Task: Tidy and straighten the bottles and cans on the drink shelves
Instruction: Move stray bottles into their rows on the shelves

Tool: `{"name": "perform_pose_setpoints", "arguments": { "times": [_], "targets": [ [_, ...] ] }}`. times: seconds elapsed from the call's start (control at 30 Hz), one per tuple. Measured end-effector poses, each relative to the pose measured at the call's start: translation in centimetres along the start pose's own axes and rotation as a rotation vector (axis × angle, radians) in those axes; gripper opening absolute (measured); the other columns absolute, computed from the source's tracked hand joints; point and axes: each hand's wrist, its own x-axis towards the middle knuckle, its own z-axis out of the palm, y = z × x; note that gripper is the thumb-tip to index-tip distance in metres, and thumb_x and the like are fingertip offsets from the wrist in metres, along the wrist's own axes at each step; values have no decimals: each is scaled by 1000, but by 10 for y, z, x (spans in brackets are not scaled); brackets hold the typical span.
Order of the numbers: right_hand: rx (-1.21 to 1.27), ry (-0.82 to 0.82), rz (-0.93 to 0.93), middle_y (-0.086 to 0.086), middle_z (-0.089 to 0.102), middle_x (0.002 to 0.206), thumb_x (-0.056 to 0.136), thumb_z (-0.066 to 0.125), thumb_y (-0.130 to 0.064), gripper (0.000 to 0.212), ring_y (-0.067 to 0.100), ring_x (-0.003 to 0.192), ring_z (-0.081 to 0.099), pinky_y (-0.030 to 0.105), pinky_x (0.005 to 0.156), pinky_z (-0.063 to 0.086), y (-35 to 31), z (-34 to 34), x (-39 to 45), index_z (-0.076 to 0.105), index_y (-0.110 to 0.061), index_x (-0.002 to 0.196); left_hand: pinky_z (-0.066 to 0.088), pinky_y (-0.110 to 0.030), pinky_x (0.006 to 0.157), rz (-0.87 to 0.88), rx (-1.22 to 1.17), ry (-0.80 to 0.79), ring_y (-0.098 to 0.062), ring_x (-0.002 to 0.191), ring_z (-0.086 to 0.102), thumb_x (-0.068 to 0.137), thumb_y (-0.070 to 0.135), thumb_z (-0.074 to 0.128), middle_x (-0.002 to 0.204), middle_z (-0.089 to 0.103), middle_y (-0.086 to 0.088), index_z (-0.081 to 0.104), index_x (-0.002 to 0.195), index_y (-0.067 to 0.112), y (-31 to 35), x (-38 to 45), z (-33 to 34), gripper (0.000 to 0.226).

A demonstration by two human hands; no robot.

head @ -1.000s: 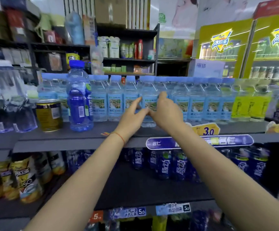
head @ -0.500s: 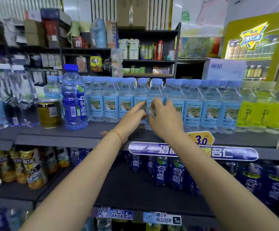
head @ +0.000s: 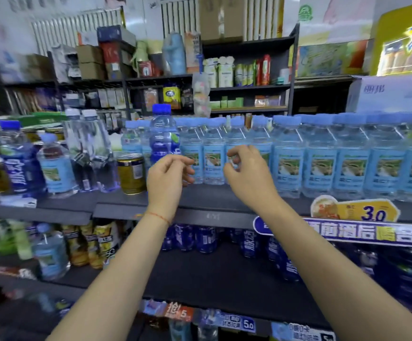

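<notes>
Just behind both loosely curled, empty hands' fingers (head: 187,168) stand the water bottles (head: 213,156); untouched.

water bottles (head: 288,163): clear shiny plastic, with smooth pale blue paper-like labels and matt blue caps.
dark blue bottle (head: 162,141): see-through blue plastic, glossy, at 11 o'clock from the left hand (head: 167,177).
can (head: 131,173): shiny metal with a gold look, smooth.
shelf (head: 212,198): dark grey, matt, flat.
price tag (head: 352,212): glossy card, yellow and white.
cardboard boxes (head: 89,61): brown, dull, rough-looking, at 11 o'clock.
wrist string (head: 157,215): thin red thread.
</notes>
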Motion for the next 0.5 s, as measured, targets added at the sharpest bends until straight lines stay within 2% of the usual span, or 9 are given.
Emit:
{"name": "perform_pose_setpoints", "arguments": {
  "times": [0.07, 0.13, 0.23, 0.33, 0.43, 0.5],
  "targets": [
    [119, -157, 44, 5, 48, 124, 99, 55, -29, 41, 19, 94, 50, 33, 76, 39, -26, 32, 7, 45, -13, 135, 49, -23, 51, 19, 29, 60, -16, 54, 57, 93, -1, 45, 66, 63, -5, 66, 75, 12, -4, 10, -35, 31],
    [225, -232, 87, 2, 49, 118, 94, 63, -33, 52, 17, 94, 50, 30, 75, 38, -52, 62, 13, 39, -11, 135, 48, -25, 51, -13, 66, 47, -18, 55, 57, 93, 1, 45, 68, 63, -7, 66, 76, 12, -9, 19, -65, 29],
    [305, -195, 165, 0, 47, 110, 87, 73, -38, 60, 17, 95, 50, 37, 87, 48, -77, 96, 24, 39, -9, 127, 47, -25, 52, -98, 153, -32, -18, 55, 60, 93, 3, 47, 70, 66, -7, 68, 77, 14, -18, 26, -100, 29],
    [309, -140, 269, 6, 56, 116, 80, 77, -46, 61, 24, 100, 59, 44, 88, 52, -82, 118, 40, 41, -12, 115, 51, -29, 56, -156, 170, -120, -22, 60, 63, 96, 6, 46, 75, 67, -10, 69, 84, 10, -22, 26, -127, 26],
    [341, -138, 344, 8, 60, 119, 72, 83, -48, 75, 26, 103, 62, 43, 86, 54, -82, 132, 49, 46, -10, 124, 54, -34, 60, -192, 131, -167, -23, 62, 65, 96, 9, 47, 78, 68, -11, 70, 89, 7, -24, 24, -144, 24],
    [353, -114, 373, 6, 63, 117, 67, 87, -46, 75, 25, 102, 64, 43, 87, 56, -81, 135, 51, 51, -11, 124, 55, -35, 61, -208, 106, -205, -23, 62, 65, 97, 10, 48, 77, 68, -10, 70, 89, 7, -25, 23, -150, 24]
  ]
}}
